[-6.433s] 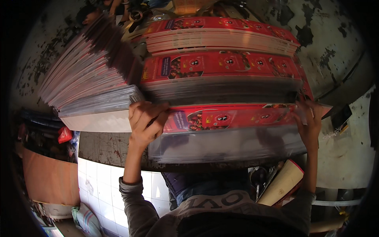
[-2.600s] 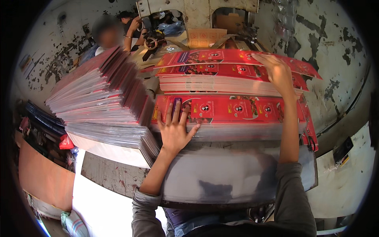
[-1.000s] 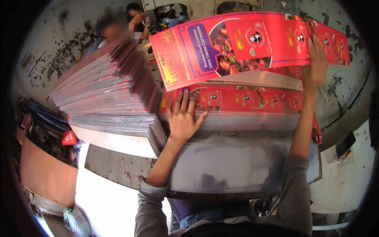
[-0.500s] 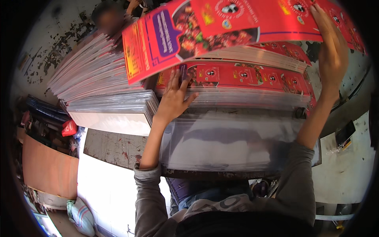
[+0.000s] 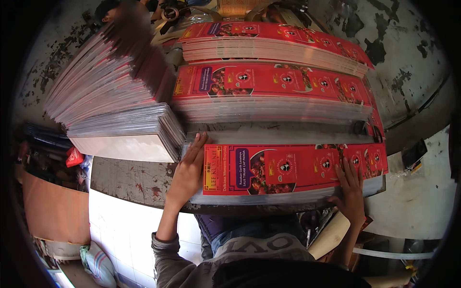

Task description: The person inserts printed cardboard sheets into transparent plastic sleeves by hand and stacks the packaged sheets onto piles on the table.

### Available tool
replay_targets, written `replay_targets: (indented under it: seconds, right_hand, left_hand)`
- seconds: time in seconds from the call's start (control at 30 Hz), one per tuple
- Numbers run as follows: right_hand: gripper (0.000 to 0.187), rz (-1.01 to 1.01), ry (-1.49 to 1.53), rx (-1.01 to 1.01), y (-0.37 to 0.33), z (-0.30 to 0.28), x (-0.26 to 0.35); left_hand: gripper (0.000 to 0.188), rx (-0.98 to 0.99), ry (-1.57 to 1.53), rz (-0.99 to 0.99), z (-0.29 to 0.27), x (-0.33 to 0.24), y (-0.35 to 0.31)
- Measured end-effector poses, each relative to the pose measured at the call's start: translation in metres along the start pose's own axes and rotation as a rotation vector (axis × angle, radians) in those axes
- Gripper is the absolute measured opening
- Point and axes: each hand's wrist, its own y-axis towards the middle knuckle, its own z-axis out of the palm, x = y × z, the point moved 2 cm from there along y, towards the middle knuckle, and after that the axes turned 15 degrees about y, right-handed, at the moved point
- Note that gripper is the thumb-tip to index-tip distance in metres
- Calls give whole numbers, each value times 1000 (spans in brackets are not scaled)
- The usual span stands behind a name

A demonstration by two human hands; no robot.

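Observation:
A long red printed sheet [image 5: 305, 175] with food pictures lies flat on a stack of clear plastic sleeves [image 5: 283, 199] at the table's near edge. At the left end, my left hand [image 5: 186, 173] rests beside the sheet's short edge, fingers stretched out over the plastic. My right hand [image 5: 351, 194] is spread on the right part of the sheet, fingertips on its surface. Neither hand is closed round anything. Beyond the sleeves stand two piles of similar red sheets, a middle pile [image 5: 273, 81] and a far pile [image 5: 288, 32].
Left of the red piles, a big leaning stack of plastic-covered sheets [image 5: 115, 101] fans out. Scratched dark tabletop [image 5: 129, 177] shows in front of it. A person [image 5: 127, 19] is at the far left. A striped white sack [image 5: 98, 264] lies on the floor.
The red sheet, raised in my right hand before, now lies on the plastic sleeves. My right hand has come down and nearer; my left hand has left the middle pile for the sheet's left end.

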Motion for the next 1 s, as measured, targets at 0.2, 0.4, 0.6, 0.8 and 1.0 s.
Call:
replay_targets:
  seconds: [0.2, 0.4, 0.6, 0.8, 1.0]
  right_hand:
    - [92, -16, -15, 20, 10, 6, -1]
    - [90, -57, -61, -8, 25, 15, 4]
    - [87, 2, -45, -28, 23, 15, 7]
    - [76, -47, -84, -125, 32, 7, -2]
    - [72, -46, 148, -95, 64, -5, 1]
  left_hand:
    - [39, -72, 110, -48, 3, 3, -3]
    - [40, -69, 52, -224, 1, -2, -13]
    - [29, -403, 70, -126, -1, -3, -15]
    - [24, -362, 332, -101, -8, -6, -21]
    - [28, -369, 353, 24, -7, -10, -25]
